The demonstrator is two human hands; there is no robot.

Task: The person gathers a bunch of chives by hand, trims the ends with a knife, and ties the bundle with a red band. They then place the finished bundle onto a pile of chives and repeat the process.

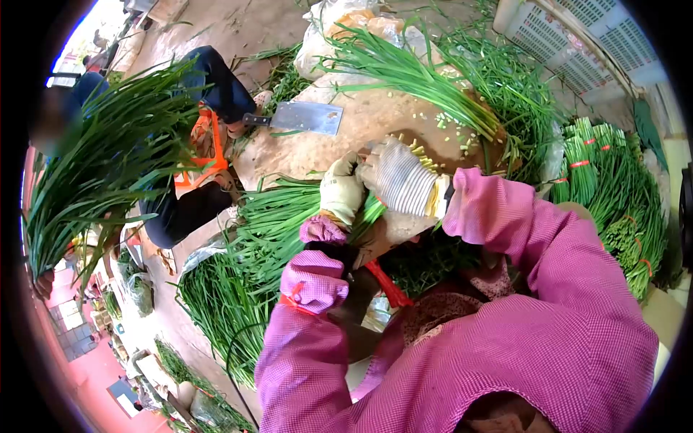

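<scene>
Both my hands wear pale work gloves and meet at the near edge of a worn wooden board [296, 155]. My left hand [343, 189] closes around a bunch of long green stalks [278, 216], whose leaves spread to the left. Touching it, my right hand [404, 177], in a striped glove, has its fingers curled at the same bunch; what its fingertips pinch is hidden. Cut pale stalk ends stick out beyond the right glove. A cleaver [307, 117] lies flat on the board behind my hands. Another loose bunch [426, 79] rests across the board's far right side.
Tied green bundles [581, 162] with red bands are stacked at right. White plastic crates [563, 43] stand at the back right. At left, another person [213, 79] in dark trousers sits beside an orange stool [209, 148], behind a large leafy bunch [115, 151].
</scene>
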